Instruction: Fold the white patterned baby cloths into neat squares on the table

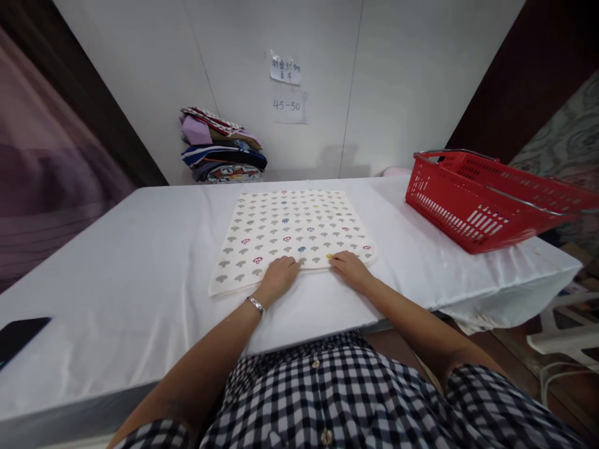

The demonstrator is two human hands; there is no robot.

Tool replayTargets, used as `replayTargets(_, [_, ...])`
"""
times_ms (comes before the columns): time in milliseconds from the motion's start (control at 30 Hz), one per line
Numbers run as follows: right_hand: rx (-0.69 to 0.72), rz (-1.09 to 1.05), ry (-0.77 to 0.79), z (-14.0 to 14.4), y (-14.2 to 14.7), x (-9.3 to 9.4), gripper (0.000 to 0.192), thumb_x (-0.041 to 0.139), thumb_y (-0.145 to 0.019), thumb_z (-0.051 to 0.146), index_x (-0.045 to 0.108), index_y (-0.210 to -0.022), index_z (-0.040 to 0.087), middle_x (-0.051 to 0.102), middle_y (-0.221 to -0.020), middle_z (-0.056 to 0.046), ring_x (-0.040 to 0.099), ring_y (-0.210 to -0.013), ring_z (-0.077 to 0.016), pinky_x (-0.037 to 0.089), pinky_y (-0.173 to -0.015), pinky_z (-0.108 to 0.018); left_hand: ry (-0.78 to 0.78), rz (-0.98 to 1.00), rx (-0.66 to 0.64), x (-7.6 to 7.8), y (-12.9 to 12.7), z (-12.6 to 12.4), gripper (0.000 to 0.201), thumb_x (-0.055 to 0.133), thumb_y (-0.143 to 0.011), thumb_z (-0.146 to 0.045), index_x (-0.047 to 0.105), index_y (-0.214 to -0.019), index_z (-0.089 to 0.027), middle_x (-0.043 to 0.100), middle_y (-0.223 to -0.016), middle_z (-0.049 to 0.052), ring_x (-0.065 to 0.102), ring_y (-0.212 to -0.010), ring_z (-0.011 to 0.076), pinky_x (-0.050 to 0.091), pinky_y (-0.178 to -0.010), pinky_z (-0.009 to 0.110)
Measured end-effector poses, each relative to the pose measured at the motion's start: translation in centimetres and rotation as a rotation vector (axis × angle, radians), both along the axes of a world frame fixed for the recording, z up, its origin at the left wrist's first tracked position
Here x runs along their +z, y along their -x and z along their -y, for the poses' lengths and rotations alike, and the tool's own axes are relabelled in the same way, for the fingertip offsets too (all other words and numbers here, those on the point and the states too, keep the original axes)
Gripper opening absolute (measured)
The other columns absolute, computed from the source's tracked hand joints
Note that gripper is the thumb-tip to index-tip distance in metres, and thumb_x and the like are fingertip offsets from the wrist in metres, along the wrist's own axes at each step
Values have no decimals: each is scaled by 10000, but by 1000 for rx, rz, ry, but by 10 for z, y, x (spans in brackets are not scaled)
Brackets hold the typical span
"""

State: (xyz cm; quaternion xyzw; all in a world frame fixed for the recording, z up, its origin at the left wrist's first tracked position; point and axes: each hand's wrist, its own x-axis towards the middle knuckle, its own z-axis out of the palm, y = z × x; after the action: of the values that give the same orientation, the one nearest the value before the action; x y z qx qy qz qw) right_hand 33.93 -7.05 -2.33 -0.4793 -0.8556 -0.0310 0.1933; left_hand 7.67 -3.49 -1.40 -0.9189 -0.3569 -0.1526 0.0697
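While both my hands press flat on the cloth's near edge | left hand (279,272) open, palm down | right hand (350,267) likewise | cloth (294,234) spread mid-table (116,274) | basket (486,199) far right.

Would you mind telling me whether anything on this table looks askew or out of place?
The red basket overhangs the table's right edge and sits tilted. The mushroom-print cloth lies flat, with the left hand and right hand on its near edge.

Both hands flat on near edge of mushroom-print cloth (292,234): left hand (279,274), right hand (350,267). White table (116,262) beneath; red basket (486,199) at right.
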Motion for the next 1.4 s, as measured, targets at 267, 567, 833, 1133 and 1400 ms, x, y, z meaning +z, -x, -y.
replayTargets(267, [0,-4,-16,2,-4,-4,239,407,-924,167,631,-1007,167,620,-964,-98,508,-874,-199,396,-766,-320,-4,-1,-6,-3,2,4,218,393,-931,-202,593,-854,-162,592,-832,59,511,-788,175,380,-685,309])
replayTargets(567, [73,-20,-22,-1,14,2,207,448,-917,195,614,-1040,181,620,-1007,-95,508,-890,-204,398,-778,-330,5,23,-29,-4,3,5,200,410,-916,-170,607,-886,-164,595,-837,58,507,-782,171,383,-677,304])
replayTargets(833, [77,-7,-12,-1,13,-1,242,405,-911,134,627,-1009,153,621,-966,-100,501,-855,-204,392,-759,-326,38,56,-50,-3,6,8,209,401,-928,-218,599,-989,-189,613,-870,45,518,-810,172,394,-694,313])
replayTargets(1133, [80,54,105,2,26,13,255,437,-932,282,585,-1122,201,586,-992,-89,495,-905,-207,372,-770,-328,103,91,-32,3,3,14,207,387,-929,-225,589,-956,-185,606,-861,47,522,-823,181,396,-713,327])
replayTargets(1400, [126,125,101,-5,47,8,251,432,-928,240,567,-1131,181,583,-1028,-97,482,-916,-218,367,-755,-330,156,86,-36,5,5,19,187,417,-887,-148,584,-965,-180,594,-910,50,511,-868,173,403,-756,311])
